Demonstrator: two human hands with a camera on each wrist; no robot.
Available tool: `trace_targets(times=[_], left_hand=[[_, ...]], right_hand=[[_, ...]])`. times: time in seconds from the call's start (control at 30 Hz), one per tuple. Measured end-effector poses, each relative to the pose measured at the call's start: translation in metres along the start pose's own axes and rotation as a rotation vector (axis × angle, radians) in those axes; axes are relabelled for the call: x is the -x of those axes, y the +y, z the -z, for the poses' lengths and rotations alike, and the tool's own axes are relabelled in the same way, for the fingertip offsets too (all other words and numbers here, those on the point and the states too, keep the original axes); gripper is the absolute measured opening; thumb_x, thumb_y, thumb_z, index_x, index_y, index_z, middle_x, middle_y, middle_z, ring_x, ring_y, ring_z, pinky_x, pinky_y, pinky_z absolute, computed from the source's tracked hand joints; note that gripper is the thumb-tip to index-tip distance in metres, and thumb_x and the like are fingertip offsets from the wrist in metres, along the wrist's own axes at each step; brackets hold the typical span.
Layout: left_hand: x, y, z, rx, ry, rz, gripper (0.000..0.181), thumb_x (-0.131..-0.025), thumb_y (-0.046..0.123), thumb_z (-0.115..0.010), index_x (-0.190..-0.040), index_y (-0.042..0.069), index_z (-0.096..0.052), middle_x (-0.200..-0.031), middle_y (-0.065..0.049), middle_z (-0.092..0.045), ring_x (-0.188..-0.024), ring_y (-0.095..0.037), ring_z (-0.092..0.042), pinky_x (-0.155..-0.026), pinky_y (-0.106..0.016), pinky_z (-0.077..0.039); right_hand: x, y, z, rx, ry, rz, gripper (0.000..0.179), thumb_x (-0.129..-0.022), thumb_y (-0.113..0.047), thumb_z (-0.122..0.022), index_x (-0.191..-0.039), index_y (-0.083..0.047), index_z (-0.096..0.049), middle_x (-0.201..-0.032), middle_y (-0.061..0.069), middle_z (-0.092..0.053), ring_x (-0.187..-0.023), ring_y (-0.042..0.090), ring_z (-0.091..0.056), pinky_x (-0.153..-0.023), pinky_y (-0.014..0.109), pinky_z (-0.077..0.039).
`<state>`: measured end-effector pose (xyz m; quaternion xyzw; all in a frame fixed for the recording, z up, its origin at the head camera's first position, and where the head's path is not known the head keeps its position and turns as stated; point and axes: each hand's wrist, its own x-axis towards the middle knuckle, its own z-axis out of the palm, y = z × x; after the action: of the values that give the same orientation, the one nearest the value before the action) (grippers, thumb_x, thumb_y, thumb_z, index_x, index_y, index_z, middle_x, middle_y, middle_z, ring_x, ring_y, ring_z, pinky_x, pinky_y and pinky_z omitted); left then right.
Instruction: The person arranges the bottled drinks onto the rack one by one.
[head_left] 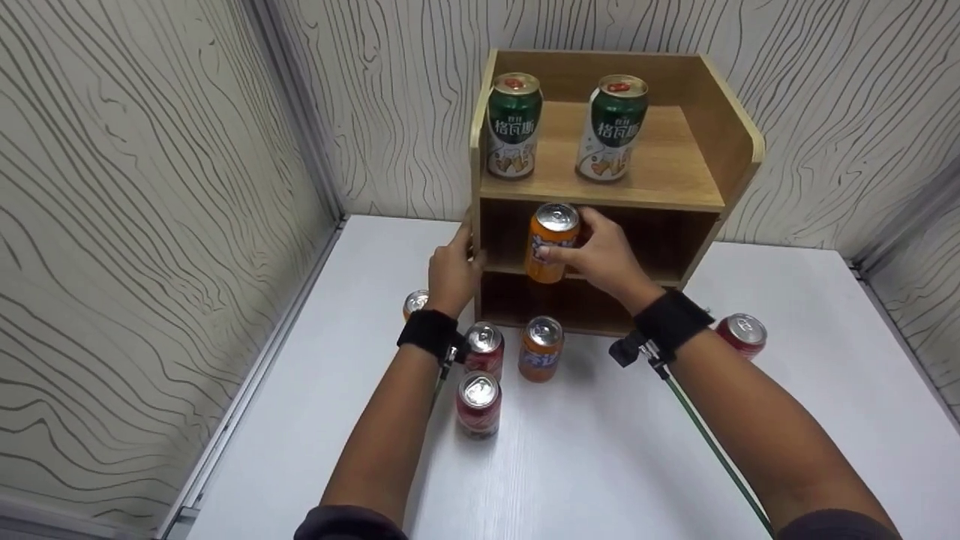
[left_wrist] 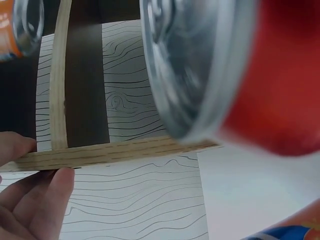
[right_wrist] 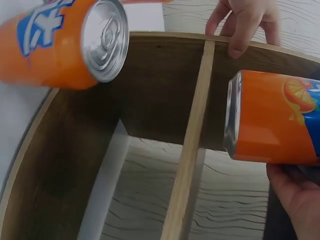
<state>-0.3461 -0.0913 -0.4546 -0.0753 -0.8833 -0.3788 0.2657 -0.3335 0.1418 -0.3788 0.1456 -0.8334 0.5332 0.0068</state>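
My right hand [head_left: 609, 255] grips an orange soda can [head_left: 553, 232] upright at the front of the wooden shelf's [head_left: 667, 146] middle compartment. In the right wrist view the can's orange side [right_wrist: 267, 125] shows beside the divider board [right_wrist: 195, 120], with the thumb or a finger along it. My left hand [head_left: 452, 276] holds the front edge of the shelf's left side panel. In the left wrist view this panel [left_wrist: 115, 152] is pinched between thumb and fingers. Two green and white cans, one left [head_left: 514, 127] and one right [head_left: 613, 129], stand on the top shelf.
On the white table [head_left: 585, 465], another orange can [head_left: 540, 351] stands before the shelf. Two red cans [head_left: 484, 351] [head_left: 478, 409] stand near my left wrist. One more orange can [head_left: 415, 304] is partly behind that wrist. A red can [head_left: 742, 335] stands right of my right forearm.
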Motion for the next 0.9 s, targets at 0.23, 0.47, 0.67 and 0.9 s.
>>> trace_targets(times=[0.23,0.47,0.67,0.9], left_hand=[[-0.001,0.004,-0.001,-0.016,-0.012,0.002,0.045,-0.090,0.013,-0.066,-0.133,0.016,-0.056,-0.103,-0.008,-0.073,-0.088,-0.023,-0.070,-0.070,-0.037,-0.056],[-0.002,0.004,0.000,0.001,-0.036,0.032,0.052,-0.091,0.013,-0.065,-0.141,0.020,-0.051,-0.108,-0.010,-0.071,-0.093,-0.023,-0.070,-0.074,-0.036,-0.056],[-0.001,0.003,0.001,0.005,-0.041,0.043,0.059,-0.092,0.013,-0.065,-0.146,0.023,-0.045,-0.111,-0.011,-0.070,-0.094,-0.023,-0.069,-0.075,-0.036,-0.056],[0.000,0.003,0.002,0.007,-0.026,0.022,0.060,-0.091,0.012,-0.067,-0.146,0.022,-0.046,-0.110,-0.012,-0.070,-0.091,-0.024,-0.070,-0.074,-0.036,-0.056]], right_hand=[[-0.024,-0.005,-0.014,-0.015,0.002,0.021,0.075,-0.074,-0.027,-0.086,-0.134,-0.002,-0.049,-0.125,0.011,-0.059,-0.115,0.024,-0.056,-0.099,0.038,-0.044],[-0.039,-0.006,-0.031,-0.067,-0.032,0.062,0.078,-0.078,-0.021,-0.083,-0.144,-0.009,-0.042,-0.135,0.008,-0.053,-0.125,0.023,-0.050,-0.105,0.037,-0.037],[-0.048,-0.005,-0.040,-0.064,-0.064,0.056,0.078,-0.080,-0.022,-0.082,-0.145,-0.006,-0.041,-0.136,0.012,-0.053,-0.125,0.025,-0.050,-0.107,0.037,-0.035],[-0.054,0.000,-0.040,-0.067,-0.060,-0.012,0.081,-0.080,-0.032,-0.081,-0.145,-0.007,-0.040,-0.136,0.012,-0.053,-0.126,0.027,-0.049,-0.108,0.039,-0.034]])
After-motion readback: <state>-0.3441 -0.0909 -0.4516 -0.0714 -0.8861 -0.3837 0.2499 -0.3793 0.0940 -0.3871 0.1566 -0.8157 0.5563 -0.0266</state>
